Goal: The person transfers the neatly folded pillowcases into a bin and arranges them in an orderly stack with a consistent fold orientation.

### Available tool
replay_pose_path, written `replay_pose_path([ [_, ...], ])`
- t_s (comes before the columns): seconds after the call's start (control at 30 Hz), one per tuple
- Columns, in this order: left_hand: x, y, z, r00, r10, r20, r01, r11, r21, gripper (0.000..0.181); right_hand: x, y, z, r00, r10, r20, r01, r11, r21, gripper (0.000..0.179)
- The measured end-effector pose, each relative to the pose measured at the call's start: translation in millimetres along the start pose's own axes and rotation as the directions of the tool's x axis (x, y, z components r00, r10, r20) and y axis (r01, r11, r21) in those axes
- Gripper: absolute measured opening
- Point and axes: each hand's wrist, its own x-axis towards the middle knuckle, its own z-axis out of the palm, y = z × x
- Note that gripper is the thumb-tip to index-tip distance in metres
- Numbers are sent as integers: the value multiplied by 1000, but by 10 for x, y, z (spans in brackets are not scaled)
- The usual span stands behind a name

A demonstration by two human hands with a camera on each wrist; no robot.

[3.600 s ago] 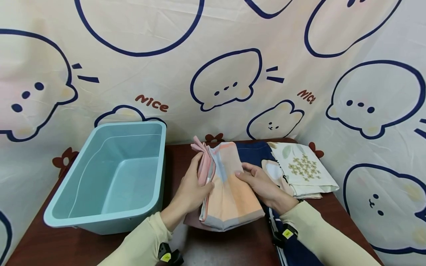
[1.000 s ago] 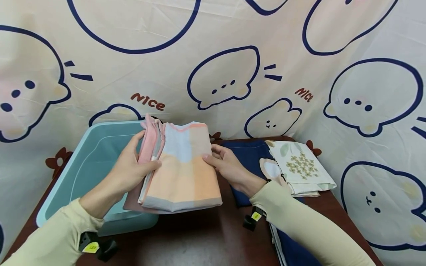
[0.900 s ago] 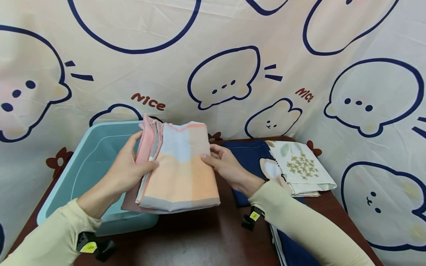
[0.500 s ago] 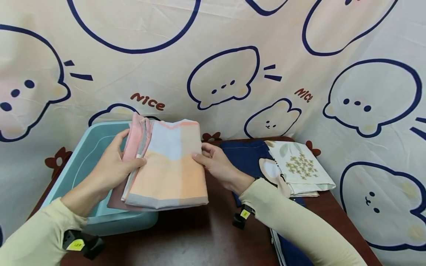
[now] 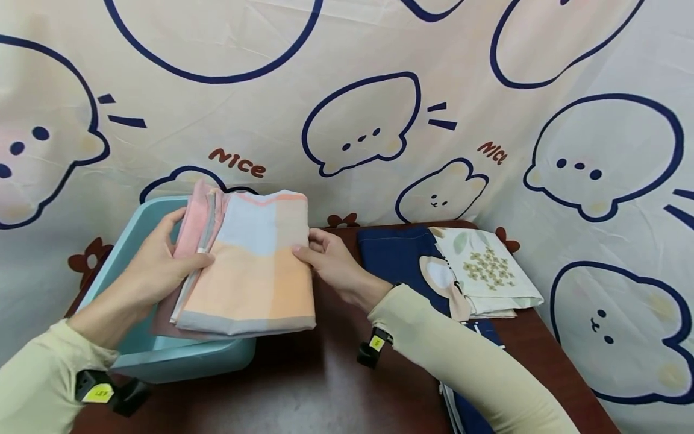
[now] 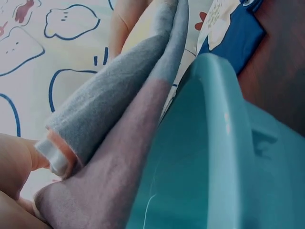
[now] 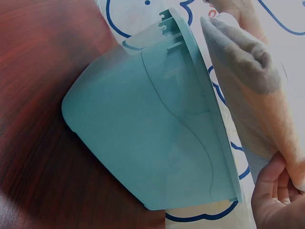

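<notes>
Cartoon-print fabric backdrop (image 5: 358, 36) fills pretty much everything behind the work, all pale cream with chunky navy outlines, little bear-ish faces and "Nice" in brownish red. Next biggest is the dark reddish-brown table (image 5: 303, 392), nice and shiny near the front edge. Sitting on it, over on the person's left, is a light blue plastic tub (image 5: 200, 364), upright, with part of its opening hidden from where I'm standing.

What's hiding it is the checked cloth (image 5: 246, 271), folded into a thick rectangle: peach, pale blue and grey squares, with pink layers bunched along its left side. It's up in the air, partly over the tub and partly past its right side, and the right wrist view shows a gap between cloth and rim.

Off to the right there's a navy cloth (image 5: 393, 253) lying on the table, and touching it a white floral cloth (image 5: 488, 271), folded, with a cluster of olive-gold blossoms. More navy fabric (image 5: 472, 413) pokes out under the right sleeve (image 5: 472, 361).

Now the hands. Left hand (image 5: 154, 265) has the bunched pink side clamped, thumb across the front, fingers round behind. Right hand (image 5: 341, 265) pinches the opposite edge, thumb in front, fingertips mostly tucked behind. Smallest bits: black wrist gadgets with yellow labels, one on the left wrist (image 5: 111, 392), one on the right (image 5: 374, 346).
</notes>
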Motion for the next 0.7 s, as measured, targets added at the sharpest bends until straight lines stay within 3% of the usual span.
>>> replay_pose_path([
  [0.7, -15, -63, -212, 1000, 11, -14, -10, 998, 57, 91, 117, -22, 210, 999, 44, -10, -44, 999, 0, 43],
])
